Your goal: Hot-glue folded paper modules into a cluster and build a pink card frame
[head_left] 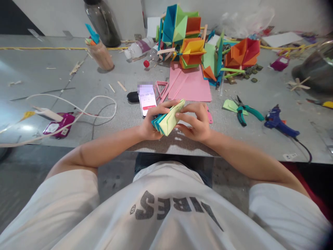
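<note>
My left grip (151, 124) pinches the folded green-and-blue paper piece (168, 124) above the worktop (127, 118); my right grip (198, 122) touches it, whether pinching I can't tell.

The folded paper (169, 122) covers part of the left hand (151, 124), so its grip underneath is hidden. The right hand (196, 122) blocks most of a pink piece (210, 115). A blocky blur masks the top of the phone (148, 100); the small print below its digits is unreadable. The picture's edges crop the dark bottle (102, 26), a dark container (316, 67) and a yellow handle (328, 104).
</note>
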{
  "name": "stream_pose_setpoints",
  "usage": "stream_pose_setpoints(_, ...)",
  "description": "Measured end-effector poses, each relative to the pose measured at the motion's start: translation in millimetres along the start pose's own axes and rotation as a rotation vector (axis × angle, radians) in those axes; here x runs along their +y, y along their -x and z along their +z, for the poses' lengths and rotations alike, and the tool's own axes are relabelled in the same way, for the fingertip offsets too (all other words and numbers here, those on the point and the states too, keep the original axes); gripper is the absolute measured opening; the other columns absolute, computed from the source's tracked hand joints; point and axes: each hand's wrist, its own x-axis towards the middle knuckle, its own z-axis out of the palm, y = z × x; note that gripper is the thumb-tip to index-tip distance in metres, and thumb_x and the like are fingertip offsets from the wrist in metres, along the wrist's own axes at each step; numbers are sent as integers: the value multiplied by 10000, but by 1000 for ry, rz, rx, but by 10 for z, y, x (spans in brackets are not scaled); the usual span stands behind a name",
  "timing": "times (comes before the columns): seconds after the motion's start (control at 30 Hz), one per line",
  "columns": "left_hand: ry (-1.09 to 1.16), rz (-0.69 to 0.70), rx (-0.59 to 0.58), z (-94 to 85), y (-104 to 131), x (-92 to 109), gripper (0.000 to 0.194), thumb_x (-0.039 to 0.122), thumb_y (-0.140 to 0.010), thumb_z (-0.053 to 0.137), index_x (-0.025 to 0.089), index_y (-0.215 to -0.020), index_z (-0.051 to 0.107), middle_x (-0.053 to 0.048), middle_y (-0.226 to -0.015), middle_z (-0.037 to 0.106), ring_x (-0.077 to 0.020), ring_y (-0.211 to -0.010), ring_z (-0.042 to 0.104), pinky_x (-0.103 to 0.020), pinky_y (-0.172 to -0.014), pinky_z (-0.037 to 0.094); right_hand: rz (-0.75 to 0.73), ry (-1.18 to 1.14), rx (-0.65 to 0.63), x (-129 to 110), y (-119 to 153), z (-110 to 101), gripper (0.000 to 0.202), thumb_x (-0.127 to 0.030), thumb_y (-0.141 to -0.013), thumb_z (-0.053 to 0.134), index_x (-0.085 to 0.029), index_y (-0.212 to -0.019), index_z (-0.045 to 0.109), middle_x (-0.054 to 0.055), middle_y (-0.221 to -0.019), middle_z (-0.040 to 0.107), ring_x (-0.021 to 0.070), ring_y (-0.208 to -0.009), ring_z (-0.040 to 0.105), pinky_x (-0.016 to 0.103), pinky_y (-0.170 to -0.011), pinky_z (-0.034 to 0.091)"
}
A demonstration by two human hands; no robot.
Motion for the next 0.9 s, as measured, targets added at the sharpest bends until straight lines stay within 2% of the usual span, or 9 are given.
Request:
stream_pose_setpoints(0.07,-9,-26,5,1,2,1,781,635,-891,1079,447,-1498,625,-73,-1733,724,-417,-1616,735,-678,-1308,632,3,-40,9,-33,-33,-11,475,-820,-1081,731,-422,-1303,863,92,-1179,785,343,-1077,752,619,-1007,610)
stream_pose_setpoints(0.17,-73,-61,39,10,-7,6,901,590,-853,1115,469,-1549,556,-70,-1697,725,-398,-1598,741,-657,-1297,633,76,-160,89,-72,-82,-9,377,-732,-1122,744,-407,-1273,861,88,-1210,763,330,-1131,760,607,-1030,638)
stream_pose_setpoints(0.27,-110,-68,90,21,-22,0,953,539,-842,1133,452,-1565,519,-87,-1660,733,-383,-1580,747,-639,-1302,630,350,-349,138,-57,-108,44,462,-734,-1073,828,-360,-1339,771,83,-1263,753,295,-1168,772,511,-973,688)
stream_pose_setpoints(0.37,-79,-102,106,16,2,-18,902,512,-923,1072,442,-1609,491,-104,-1675,725,-352,-1555,762,-601,-1289,645,675,-691,-52,18,-87,127,745,-851,-984,869,-325,-1455,631,55,-1186,786,246,-992,795,401,-812,694)
stream_pose_setpoints(0.47,-79,-172,87,-15,89,-60,973,554,-938,1056,439,-1675,432,-140,-1715,698,-346,-1531,775,-594,-1320,620,843,-854,-207,92,-32,188,782,-913,-984,819,-297,-1415,603,26,-1043,769,219,-822,761,361,-693,657)
stream_pose_setpoints(0.57,-72,-331,111,-64,199,-141,1159,726,-898,1038,431,-1770,334,-183,-1724,678,-399,-1580,742,-636,-1349,586,695,-629,-27,124,-5,171,725,-849,-972,886,-331,-1386,592,6,-1109,718,191,-844,724,349,-718,652)
stream_pose_setpoints(0.67,-68,-459,181,-113,265,-233,1207,838,-905,973,426,-1826,310,-170,-1696,695,-402,-1564,751,-626,-1318,609,320,-320,66,126,-50,70,492,-654,-1059,871,-360,-1403,681,51,-1256,699,231,-1014,740,447,-899,696)
stream_pose_setpoints(0.77,-59,-494,229,-134,260,-272,1020,847,-968,904,392,-1766,460,-120,-1625,754,-353,-1513,778,-563,-1301,631,-3,-165,6,134,-118,-28,335,-482,-1127,755,-394,-1450,770,102,-1381,714,311,-1211,757,555,-998,697)
stream_pose_setpoints(0.9,64,-581,228,-104,201,-207,742,715,-1048,890,345,-1623,602,-79,-1494,826,-278,-1365,835,-483,-1206,694,-165,-99,-70,177,-133,-50,486,-378,-1113,716,-444,-1594,737,104,-1451,770,331,-1232,788,588,-1010,700)
